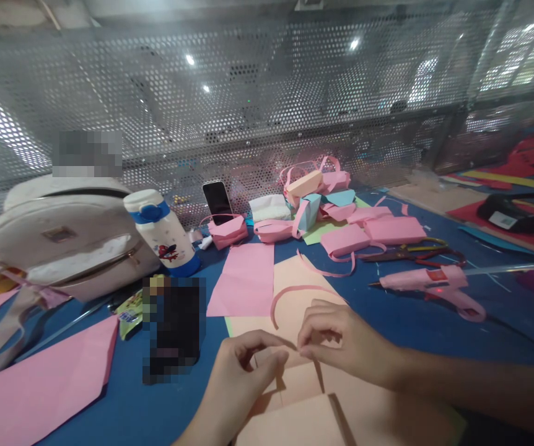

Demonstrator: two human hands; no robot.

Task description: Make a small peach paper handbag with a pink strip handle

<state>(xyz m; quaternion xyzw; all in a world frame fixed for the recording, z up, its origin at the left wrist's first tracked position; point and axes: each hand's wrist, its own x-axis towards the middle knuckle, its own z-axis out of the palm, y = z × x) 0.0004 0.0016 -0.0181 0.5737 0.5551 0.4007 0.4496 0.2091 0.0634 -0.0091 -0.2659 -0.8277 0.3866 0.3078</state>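
A peach piece of folded paper [292, 424] lies in front of me, its far flaps standing up. My left hand [243, 371] pinches the upper left edge of that paper between thumb and fingers. At the far edge, my right hand [341, 337] is closed, with thumb and fingertips pressed together on the paper. The fingers partly hide the edge between them. Beneath lies a larger peach sheet [383, 415]. A thin curved pink paper strip [285, 294] rests just beyond my hands, beside a flat pink sheet [243, 279].
To the right lie a pink glue gun [443, 285] and scissors [401, 253]. Several small pink paper bags [345, 238] stand at the back near a phone [217, 201]. On the left are a bottle [162, 232], a backpack [76, 235] and another pink sheet [48, 390].
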